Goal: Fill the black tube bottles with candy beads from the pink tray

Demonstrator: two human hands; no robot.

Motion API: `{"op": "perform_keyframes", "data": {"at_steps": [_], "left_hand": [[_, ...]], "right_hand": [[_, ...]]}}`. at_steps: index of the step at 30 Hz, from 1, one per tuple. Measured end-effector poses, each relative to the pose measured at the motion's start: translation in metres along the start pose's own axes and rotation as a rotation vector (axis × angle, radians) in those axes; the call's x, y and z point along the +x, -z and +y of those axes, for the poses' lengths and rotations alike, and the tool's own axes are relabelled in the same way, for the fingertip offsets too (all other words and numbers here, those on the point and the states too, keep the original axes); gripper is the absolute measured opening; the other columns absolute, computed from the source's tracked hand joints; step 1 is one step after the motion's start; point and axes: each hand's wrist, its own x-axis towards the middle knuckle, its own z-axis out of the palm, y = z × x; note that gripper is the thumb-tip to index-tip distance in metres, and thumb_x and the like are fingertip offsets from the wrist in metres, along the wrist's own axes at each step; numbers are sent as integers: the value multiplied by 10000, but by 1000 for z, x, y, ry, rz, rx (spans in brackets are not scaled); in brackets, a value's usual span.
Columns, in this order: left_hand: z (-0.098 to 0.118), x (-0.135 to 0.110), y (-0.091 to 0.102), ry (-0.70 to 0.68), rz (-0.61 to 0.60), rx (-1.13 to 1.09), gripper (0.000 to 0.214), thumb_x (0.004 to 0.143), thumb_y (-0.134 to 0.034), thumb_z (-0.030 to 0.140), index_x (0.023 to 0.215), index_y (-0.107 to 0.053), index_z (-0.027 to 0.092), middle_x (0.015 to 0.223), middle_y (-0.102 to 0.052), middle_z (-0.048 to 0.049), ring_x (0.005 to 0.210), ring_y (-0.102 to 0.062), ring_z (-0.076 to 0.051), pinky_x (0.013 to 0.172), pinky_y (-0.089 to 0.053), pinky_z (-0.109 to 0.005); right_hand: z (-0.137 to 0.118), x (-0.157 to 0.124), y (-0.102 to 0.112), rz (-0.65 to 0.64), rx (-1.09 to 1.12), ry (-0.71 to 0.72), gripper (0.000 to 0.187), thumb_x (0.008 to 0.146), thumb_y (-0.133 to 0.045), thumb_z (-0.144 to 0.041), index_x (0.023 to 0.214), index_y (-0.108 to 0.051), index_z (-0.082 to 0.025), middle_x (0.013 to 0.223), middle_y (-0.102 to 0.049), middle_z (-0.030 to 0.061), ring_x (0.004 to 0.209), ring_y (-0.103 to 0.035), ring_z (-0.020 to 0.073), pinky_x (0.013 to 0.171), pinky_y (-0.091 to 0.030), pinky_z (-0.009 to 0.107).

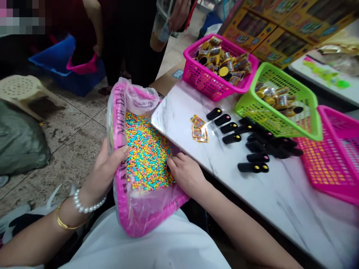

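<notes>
Pink tray (pixel 123 209), lined with clear plastic, rests tilted on the person's lap, its right side against the marble-patterned table (pixel 280 194). It is filled with small beads (pixel 146 153): yellow, blue, pink, orange.

Left hand (pixel 108 168) is clamped on the tray's left rim, thumb hooked over the inside edge. A pearl bracelet (pixel 88 205) and a gold bangle sit on that wrist. Right hand (pixel 186 173) is at the tray's right rim, fingers curled down, tips touching the beads; cannot tell whether any bead is pinched. Hands are apart, one on each side of the tray.

Right of the tray, on the table: a small stack of printed cards (pixel 199 129), then a scatter of black tubes (pixel 252 167) with yellow ends, lying flat. Further right of the tray: a magenta basket (pixel 209 84) of wrapped tubes, a green basket (pixel 280 125), and another pink basket (pixel 331 164).

Beyond the tray's far end another person stands, their hand (pixel 179 13) holding a cup. Left of the tray, at floor level: a beige stool (pixel 22 91) and a blue tub (pixel 56 61).
</notes>
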Motion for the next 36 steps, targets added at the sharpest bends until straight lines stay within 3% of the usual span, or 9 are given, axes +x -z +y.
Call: {"op": "perform_keyframes", "data": {"at_steps": [2,5,9,14,20,26,31,34,36], "left_hand": [[-2,1,1,-5,-9,3,510,830,-721,485,1263,-574,258,1242,-664,-39,1210,-580,-277,1085,-427,-441],[-2,2,2,33,-12,-47,524,817,-738,473,1266,-566,264,1206,-673,-41,1146,-613,-289,1018,-478,-465],[-1,3,2,45,-22,-75,574,803,-758,460,1305,-560,263,1240,-666,-44,1146,-619,-294,1018,-486,-461],[-1,3,2,3,-23,-51,625,842,-728,420,1403,-501,269,1336,-630,-38,1229,-584,-278,1098,-432,-438],[5,0,-2,5,-2,-33,638,811,-749,439,1370,-548,207,1333,-643,-58,1253,-576,-284,1116,-430,-412],[13,-5,-6,175,101,-10,747,710,-814,508,1353,-576,208,1223,-714,-42,1157,-646,-298,1027,-522,-415],[15,-4,-6,277,126,-41,805,709,-810,519,1417,-513,279,1140,-750,7,1056,-696,-292,976,-554,-437],[12,3,-5,228,145,-38,824,696,-820,526,1414,-508,268,1148,-747,-18,1051,-698,-301,968,-554,-428],[9,6,-4,164,135,-34,818,690,-820,533,1393,-531,231,1175,-734,-64,1067,-691,-322,973,-546,-432]], "right_hand": [[-3,6,0,-12,67,83,106,915,-585,-102,857,-665,-141,804,-671,106,815,-576,260,752,-503,373],[-2,3,1,49,340,168,116,883,-662,-124,995,-666,-153,888,-699,81,884,-593,239,809,-510,348],[8,-14,2,217,713,19,280,847,-715,-175,1118,-648,-193,980,-704,63,916,-640,211,816,-537,336],[12,-26,1,231,1018,-131,263,821,-715,-235,1075,-658,-202,983,-728,35,850,-688,177,774,-564,297],[8,-30,3,325,938,-156,313,807,-649,-179,1119,-634,-210,1024,-722,36,894,-693,175,826,-562,301],[18,-56,38,511,751,-87,297,857,-566,-128,1141,-597,-208,1031,-673,54,932,-664,161,825,-553,275],[52,-76,42,658,277,-401,210,904,-601,-259,1096,-626,-177,1044,-653,93,892,-679,209,771,-571,320],[73,-88,32,630,43,-561,223,902,-575,-308,1058,-649,-168,1035,-666,105,825,-699,241,694,-582,350],[81,-91,23,635,-3,-575,248,910,-548,-345,1057,-652,-174,1028,-678,104,755,-701,240,615,-575,350]]}}
